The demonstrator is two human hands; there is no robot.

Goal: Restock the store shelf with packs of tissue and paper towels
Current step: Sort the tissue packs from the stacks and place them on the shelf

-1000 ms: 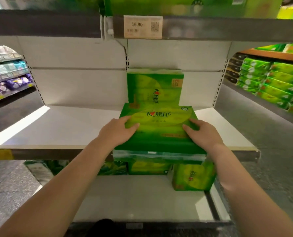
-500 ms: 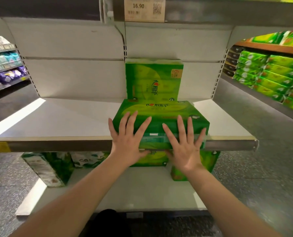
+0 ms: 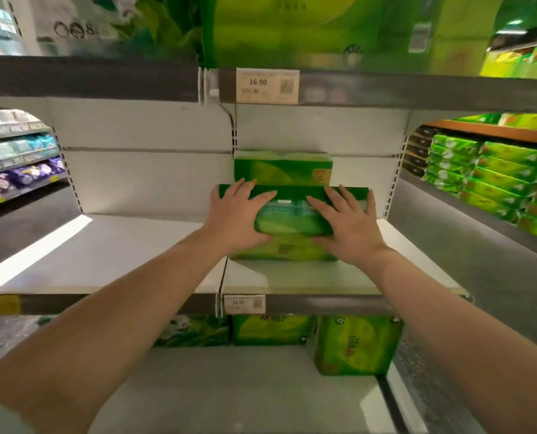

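Green pack: tissue pack (image 3: 292, 211) sits on the white middle shelf (image 3: 104, 258), set back from the front edge, its near face toward me.
Position: just in front of a second green pack (image 3: 281, 169) that stands upright against the back panel; whether the two touch, I cannot tell.
Left hand: my left hand (image 3: 237, 211) lies flat on the left part of the near face, fingers straight and spread, tips reaching the top edge.
Right hand: my right hand (image 3: 347, 219) lies flat on the right part, fingers spread, pressing the same face; neither hand is wrapped around anything.
Upper shelf: price tag (image 3: 267, 86) reading 16 90 on its rail, blurred green goods above.
Lower shelf: more green packs (image 3: 356, 344) stand under the middle shelf, below a smaller price tag (image 3: 244, 303).
Right aisle: stacked green packs (image 3: 492, 180).
Left aisle: purple and pale packs (image 3: 16, 170).
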